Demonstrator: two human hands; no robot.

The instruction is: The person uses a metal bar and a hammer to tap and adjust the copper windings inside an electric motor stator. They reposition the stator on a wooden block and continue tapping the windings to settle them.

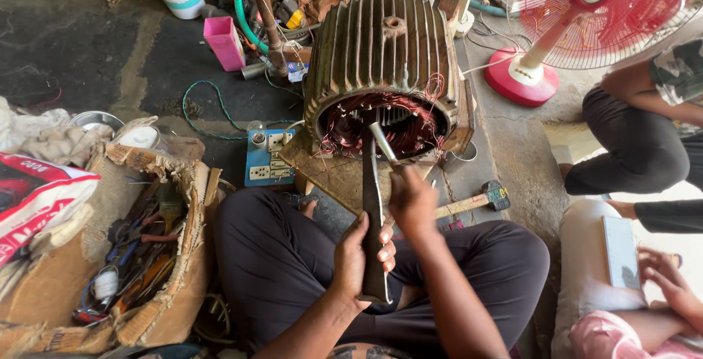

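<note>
Both hands are closed, each one on its own tool. With my left hand [360,256] I grip the near end of a long dark flat bar [372,205]; the fingers wrap fully around it and the thumb lies along its side. This bar stands almost upright in the view, and its far end reaches into the open mouth of the big ribbed motor housing [381,51], which rests on the floor just beyond my knees. My right hand [412,199] is clenched as a fist around the lower part of a short metal rod [382,141]. The rod points up and to the left, and its shiny end is at the rim of the housing, just beside the bar. If the two tools are touching, I cannot tell.

Inside the housing I see the copper windings [344,121], reddish and loose near the opening.

A hammer [480,199] with wooden handle lies on the floor to the right of my right hand, not touched. At the near left is a torn cardboard box [187,256] full of hand tools. A blue socket board [268,158] lies left of the housing. Far right stands a pink fan [586,15], and another person sits at the right, their hand [670,282] near a grey flat thing.
</note>
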